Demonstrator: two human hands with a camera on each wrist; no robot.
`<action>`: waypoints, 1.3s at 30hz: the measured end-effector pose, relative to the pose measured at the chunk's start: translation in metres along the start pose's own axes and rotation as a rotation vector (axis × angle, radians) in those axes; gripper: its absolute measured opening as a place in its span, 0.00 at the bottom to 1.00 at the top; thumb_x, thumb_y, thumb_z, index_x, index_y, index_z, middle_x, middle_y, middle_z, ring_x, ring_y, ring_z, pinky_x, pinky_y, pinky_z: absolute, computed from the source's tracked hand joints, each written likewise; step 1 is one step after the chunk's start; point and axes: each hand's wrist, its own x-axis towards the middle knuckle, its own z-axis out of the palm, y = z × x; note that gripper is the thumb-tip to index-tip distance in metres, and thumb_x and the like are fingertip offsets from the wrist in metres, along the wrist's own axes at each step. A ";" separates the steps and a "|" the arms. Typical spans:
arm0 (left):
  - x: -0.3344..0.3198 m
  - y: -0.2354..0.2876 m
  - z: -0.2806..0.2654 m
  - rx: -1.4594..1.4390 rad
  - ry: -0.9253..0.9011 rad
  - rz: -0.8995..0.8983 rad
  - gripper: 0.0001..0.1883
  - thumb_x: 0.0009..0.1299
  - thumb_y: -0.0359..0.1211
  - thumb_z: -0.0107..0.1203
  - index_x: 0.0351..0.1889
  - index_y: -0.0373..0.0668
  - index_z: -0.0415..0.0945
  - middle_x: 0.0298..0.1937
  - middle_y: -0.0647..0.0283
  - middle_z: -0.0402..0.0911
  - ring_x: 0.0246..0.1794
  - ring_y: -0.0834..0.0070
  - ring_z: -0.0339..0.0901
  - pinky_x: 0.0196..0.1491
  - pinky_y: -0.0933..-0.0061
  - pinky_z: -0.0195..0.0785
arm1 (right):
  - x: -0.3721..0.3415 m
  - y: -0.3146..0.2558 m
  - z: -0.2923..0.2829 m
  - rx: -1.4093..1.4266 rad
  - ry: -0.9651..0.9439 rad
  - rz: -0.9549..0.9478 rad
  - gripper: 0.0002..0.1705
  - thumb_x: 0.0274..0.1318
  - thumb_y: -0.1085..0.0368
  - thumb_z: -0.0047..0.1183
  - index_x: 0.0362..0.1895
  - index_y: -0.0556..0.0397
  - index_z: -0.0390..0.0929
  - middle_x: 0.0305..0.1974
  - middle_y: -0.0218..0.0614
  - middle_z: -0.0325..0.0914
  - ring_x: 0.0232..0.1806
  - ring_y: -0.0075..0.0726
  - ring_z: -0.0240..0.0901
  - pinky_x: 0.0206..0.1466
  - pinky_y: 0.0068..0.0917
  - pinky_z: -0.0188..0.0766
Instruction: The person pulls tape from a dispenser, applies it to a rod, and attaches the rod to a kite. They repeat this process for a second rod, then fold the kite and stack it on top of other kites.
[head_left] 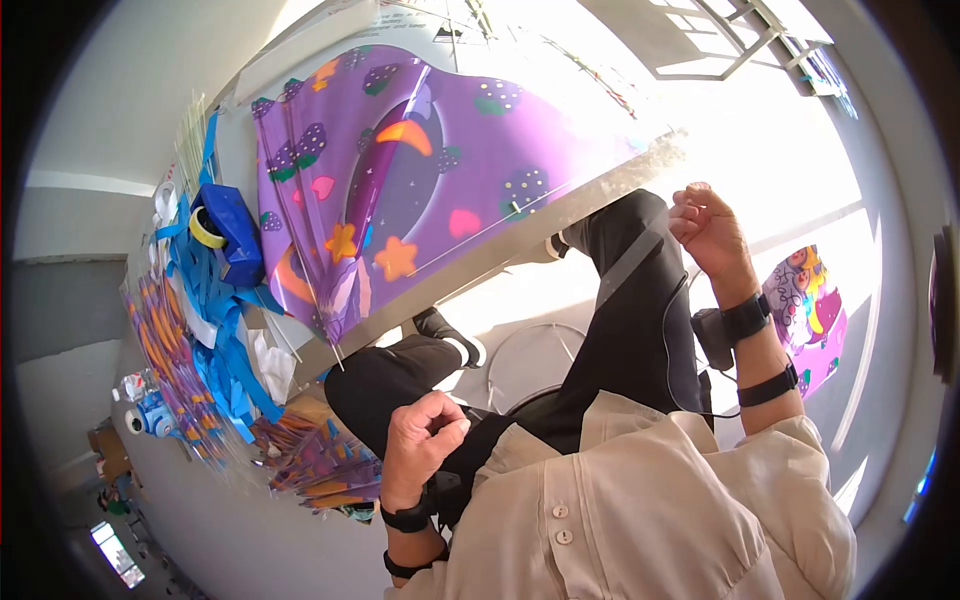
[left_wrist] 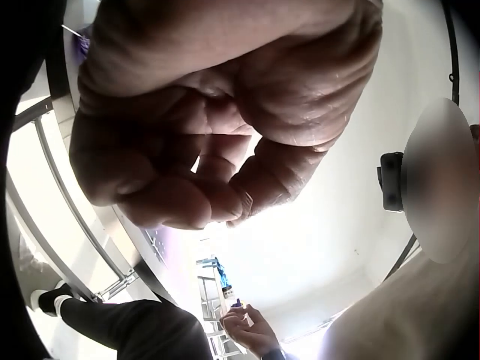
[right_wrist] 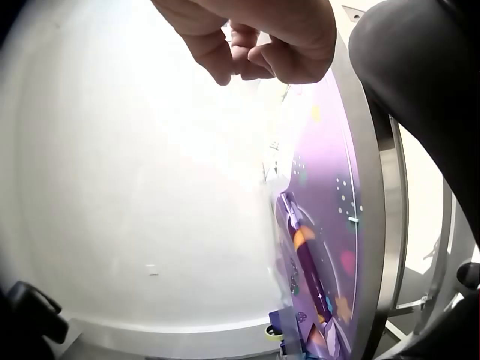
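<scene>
My right hand (head_left: pixel 708 230) is raised above the right knee, fingers curled with their tips together. A strip of clear tape (head_left: pixel 630 265) runs from these fingers down across the dark trouser leg toward my left hand (head_left: pixel 425 440). That hand is over the lap, thumb and forefinger pinched where the strip's line leads; its middle is lost against the bright floor. Ahead on the table lies a purple printed kite sheet (head_left: pixel 480 130) with berries, stars and a moon. Thin rods run along it, and its folded left side narrows to a point past the table edge.
A blue tape dispenser (head_left: pixel 238 235) with a yellowish roll stands left of the sheet, beside tangled blue strips (head_left: pixel 225 365). Bundles of printed film (head_left: pixel 325 455) lie lower left. The table's metal edge (head_left: pixel 600 190) runs before the knees. Another printed piece (head_left: pixel 810 320) is at right.
</scene>
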 end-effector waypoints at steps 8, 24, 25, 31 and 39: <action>0.033 0.015 -0.023 0.086 0.227 0.018 0.03 0.59 0.23 0.56 0.26 0.36 0.72 0.20 0.75 0.68 0.21 0.91 0.60 0.25 0.87 0.53 | 0.049 0.003 -0.001 -0.222 0.023 -0.045 0.09 0.47 0.79 0.53 0.27 0.51 0.69 0.24 0.27 0.67 0.22 0.17 0.61 0.21 0.13 0.56; 0.071 0.027 -0.040 0.191 0.405 0.085 0.02 0.63 0.23 0.54 0.31 0.34 0.73 0.25 0.73 0.69 0.26 0.88 0.62 0.29 0.88 0.56 | 0.081 -0.012 0.003 -0.832 0.008 -0.058 0.03 0.49 0.71 0.58 0.30 0.55 0.79 0.26 0.29 0.78 0.23 0.16 0.67 0.26 0.14 0.63; 0.073 0.026 -0.041 0.174 0.409 0.078 0.02 0.63 0.24 0.54 0.31 0.34 0.73 0.25 0.73 0.69 0.25 0.88 0.62 0.30 0.88 0.56 | 0.084 -0.012 0.005 -0.815 0.006 -0.046 0.01 0.52 0.70 0.57 0.30 0.53 0.79 0.25 0.28 0.78 0.23 0.16 0.67 0.27 0.13 0.65; 0.096 0.013 -0.046 0.090 0.437 0.080 0.04 0.63 0.28 0.55 0.29 0.37 0.73 0.22 0.72 0.69 0.22 0.88 0.62 0.25 0.87 0.53 | 0.105 -0.008 0.015 -1.212 0.041 -0.349 0.02 0.50 0.69 0.59 0.27 0.53 0.81 0.21 0.28 0.77 0.20 0.15 0.62 0.23 0.14 0.58; 0.124 -0.003 -0.045 0.040 0.499 0.039 0.04 0.63 0.26 0.56 0.28 0.36 0.73 0.21 0.73 0.69 0.20 0.90 0.61 0.24 0.89 0.52 | 0.126 -0.009 0.001 -1.385 0.039 -0.375 0.02 0.45 0.72 0.61 0.25 0.57 0.81 0.18 0.27 0.75 0.19 0.16 0.66 0.23 0.15 0.62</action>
